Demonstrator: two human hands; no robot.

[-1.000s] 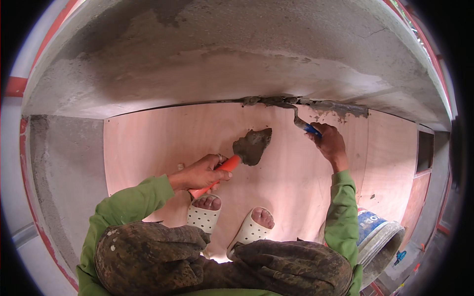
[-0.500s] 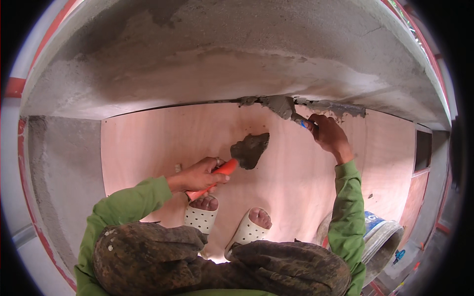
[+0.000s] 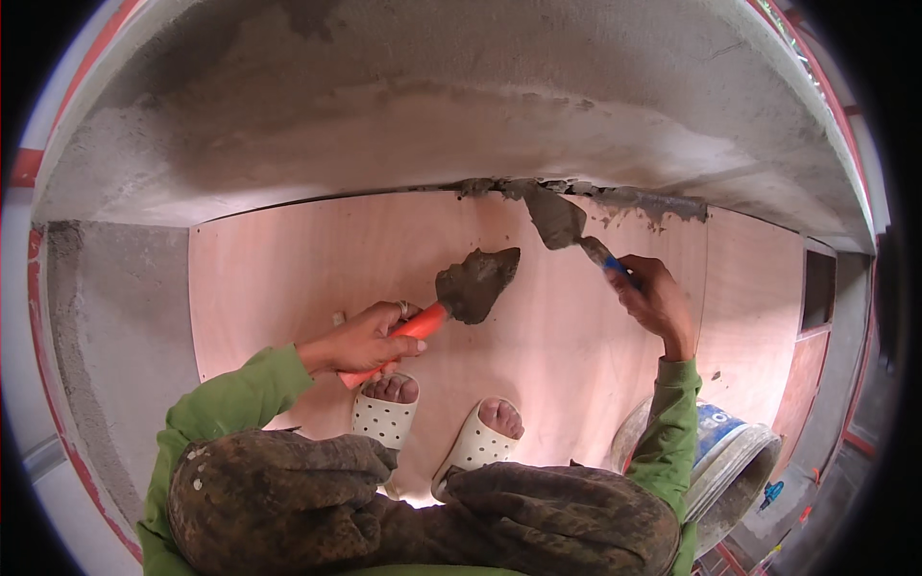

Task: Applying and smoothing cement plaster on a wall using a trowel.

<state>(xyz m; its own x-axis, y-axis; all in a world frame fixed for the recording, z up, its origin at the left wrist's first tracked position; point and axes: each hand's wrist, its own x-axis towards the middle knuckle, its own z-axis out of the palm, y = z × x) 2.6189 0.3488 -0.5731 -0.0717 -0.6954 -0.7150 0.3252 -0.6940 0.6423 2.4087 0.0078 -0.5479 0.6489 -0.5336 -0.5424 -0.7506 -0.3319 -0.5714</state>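
My left hand (image 3: 370, 336) is closed round the orange handle of a trowel (image 3: 420, 327), whose blade carries a heap of wet grey mortar (image 3: 475, 283). In my right hand (image 3: 653, 298) is a smaller pointed trowel (image 3: 557, 220) with a blue handle. Its mortar-smeared blade tip touches the seam where the concrete wall (image 3: 413, 106) meets the plywood sheet (image 3: 336, 245). Rough mortar (image 3: 653, 203) lines that seam to the right of the blade, with some smeared on the plywood.
At my lower right a bucket (image 3: 735, 466) lies on its side, partly behind my right sleeve. My feet in white sandals (image 3: 387, 415) stand on the plywood. A concrete face (image 3: 125, 326) bounds the left side. A dark rectangular opening (image 3: 818, 288) is at the right.
My right hand and its trowel have moved down and right, drawing the handle away from the seam. The left trowel with its mortar has shifted slightly left and up.
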